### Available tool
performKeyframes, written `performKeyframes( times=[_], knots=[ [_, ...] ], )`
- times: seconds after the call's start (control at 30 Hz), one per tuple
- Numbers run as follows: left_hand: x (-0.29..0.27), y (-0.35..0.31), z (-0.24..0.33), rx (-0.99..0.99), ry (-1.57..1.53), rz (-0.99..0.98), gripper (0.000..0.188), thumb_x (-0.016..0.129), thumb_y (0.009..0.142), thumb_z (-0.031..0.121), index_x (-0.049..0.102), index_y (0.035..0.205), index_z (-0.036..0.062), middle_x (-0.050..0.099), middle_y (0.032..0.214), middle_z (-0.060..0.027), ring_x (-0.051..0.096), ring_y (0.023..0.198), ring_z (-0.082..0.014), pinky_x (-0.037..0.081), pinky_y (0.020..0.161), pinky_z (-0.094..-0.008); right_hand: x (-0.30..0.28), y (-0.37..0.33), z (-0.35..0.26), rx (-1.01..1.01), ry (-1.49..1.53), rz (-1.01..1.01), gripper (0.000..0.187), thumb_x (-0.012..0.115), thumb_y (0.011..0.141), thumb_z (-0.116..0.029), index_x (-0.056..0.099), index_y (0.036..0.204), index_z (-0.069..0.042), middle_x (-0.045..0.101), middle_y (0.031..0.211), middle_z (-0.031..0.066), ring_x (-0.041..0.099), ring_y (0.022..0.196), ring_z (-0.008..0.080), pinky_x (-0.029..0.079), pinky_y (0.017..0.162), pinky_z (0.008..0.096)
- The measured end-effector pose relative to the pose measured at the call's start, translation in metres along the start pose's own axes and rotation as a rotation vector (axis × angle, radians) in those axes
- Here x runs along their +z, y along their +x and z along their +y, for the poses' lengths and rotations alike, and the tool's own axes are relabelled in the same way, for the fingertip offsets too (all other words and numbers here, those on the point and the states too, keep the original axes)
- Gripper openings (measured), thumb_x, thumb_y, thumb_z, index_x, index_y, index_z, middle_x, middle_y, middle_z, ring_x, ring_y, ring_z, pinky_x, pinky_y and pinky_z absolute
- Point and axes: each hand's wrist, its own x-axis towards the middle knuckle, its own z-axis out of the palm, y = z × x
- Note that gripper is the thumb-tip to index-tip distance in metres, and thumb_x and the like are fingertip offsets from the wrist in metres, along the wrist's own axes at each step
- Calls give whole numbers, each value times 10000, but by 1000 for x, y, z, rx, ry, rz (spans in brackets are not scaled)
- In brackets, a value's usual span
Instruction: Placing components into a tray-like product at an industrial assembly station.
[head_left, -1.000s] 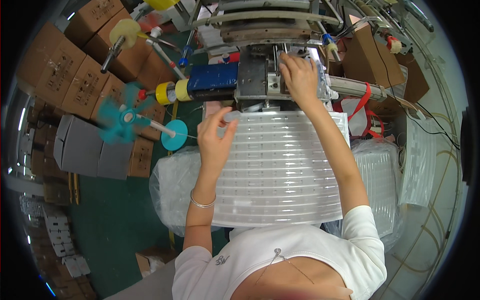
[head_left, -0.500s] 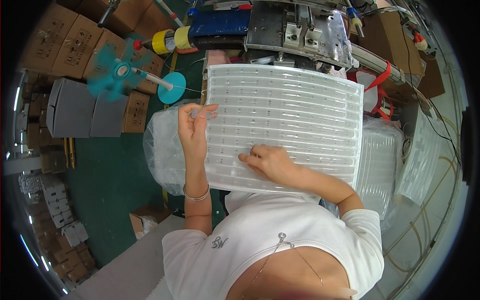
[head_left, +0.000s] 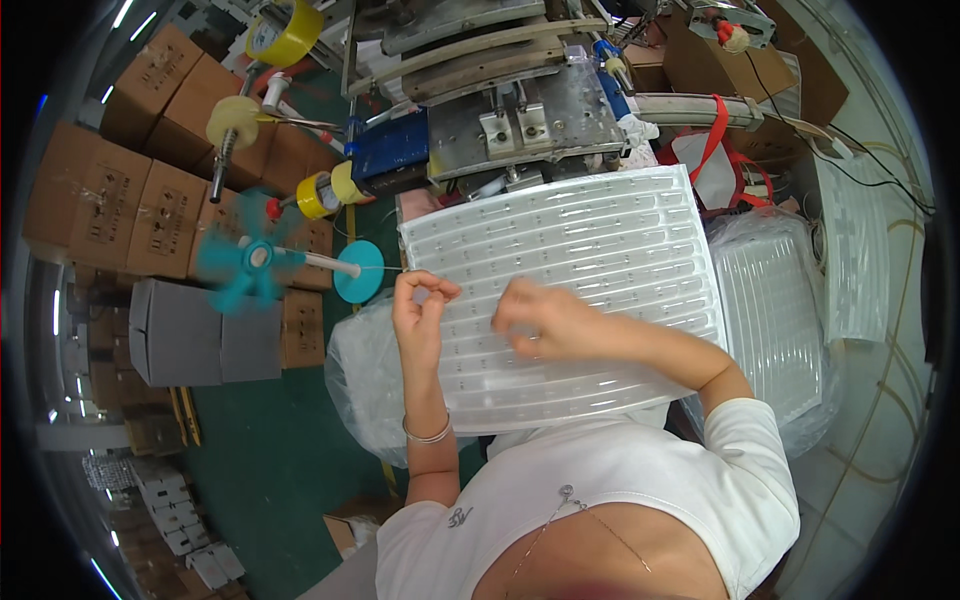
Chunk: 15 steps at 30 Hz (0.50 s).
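A large clear plastic tray (head_left: 590, 270), ribbed with long parallel channels and holding rows of tiny parts, lies tilted in front of me. Over its left edge my left hand (head_left: 422, 312) is raised, thumb and fingers curled together round a small, pale, translucent thing I cannot make out. My right hand (head_left: 548, 320) hovers above the middle of the tray, its fingers curled in and blurred by motion. Whatever it may pinch is hidden.
Beyond the tray stands a metal machine (head_left: 500, 125) with a blue block. A turquoise fan (head_left: 258, 255) spins at left, before stacked cartons (head_left: 90, 190) and grey boxes (head_left: 175, 330). Similar bagged trays (head_left: 768, 320) lie at right; a plastic bag (head_left: 365, 375) sits left of the tray.
My right hand has lifted off the tray's lower part and moved up, nearer my left hand. The left hand stays curled at the tray's left edge. The whole view has shifted and tilted.
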Motion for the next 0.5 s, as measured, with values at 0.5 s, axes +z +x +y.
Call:
performKeyframes(
  times=[0.5],
  knots=[
    [87, 84, 5, 452, 913, 39, 399, 610, 820, 237, 576, 1202, 126, 539, 1180, -138, 616, 849, -321, 492, 688, -405, -102, -16, 13, 193, -40, 589, 285, 609, 841, -65, 550, 1120, -58, 467, 1247, 72, 545, 981, 129, 509, 718, 224]
  ],
)
